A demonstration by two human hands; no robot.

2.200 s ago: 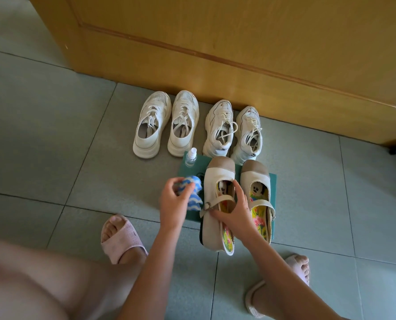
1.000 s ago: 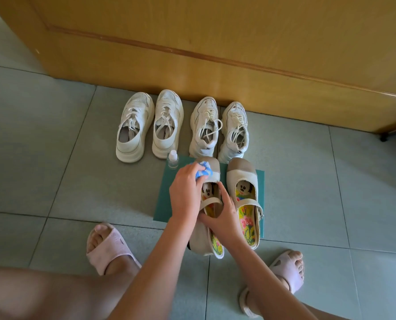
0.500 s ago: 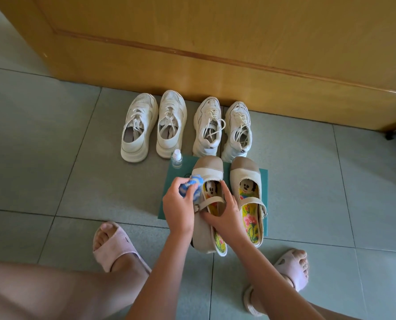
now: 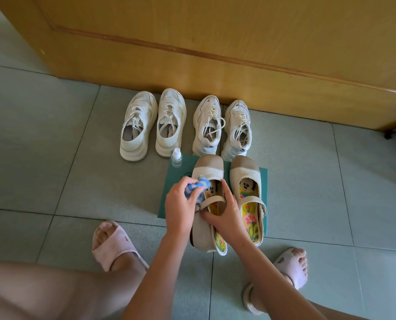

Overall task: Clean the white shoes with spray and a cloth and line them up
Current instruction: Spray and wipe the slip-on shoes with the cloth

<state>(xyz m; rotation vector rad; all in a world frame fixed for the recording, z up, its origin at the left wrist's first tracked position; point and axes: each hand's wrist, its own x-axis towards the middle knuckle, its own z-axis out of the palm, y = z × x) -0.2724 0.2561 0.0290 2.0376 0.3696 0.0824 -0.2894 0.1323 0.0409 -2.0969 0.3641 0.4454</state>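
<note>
Fingers (image 4: 183, 182) of our left hand (image 4: 178, 206) are curling round the cloth (image 4: 198, 184), pressing it on the shoe (image 4: 208, 166) at its left edge, just behind the toe cap. Our right hand (image 4: 224, 212) is gripping that shoe round its strap and middle, fingers hooked over the rim. The shoe is lying on the mat (image 4: 169, 199) with its long axis running away from us, toe toward the door (image 4: 215, 31), heel nearest us and past the mat's near edge, rolled a little toward its partner (image 4: 245, 172). We are judging that the coming wipe is going to run along that axis, with the left hand nearer the exposed left flank. Spray (image 4: 176, 157) is standing just beyond the cloth, near the sneakers (image 4: 170, 125)
</note>
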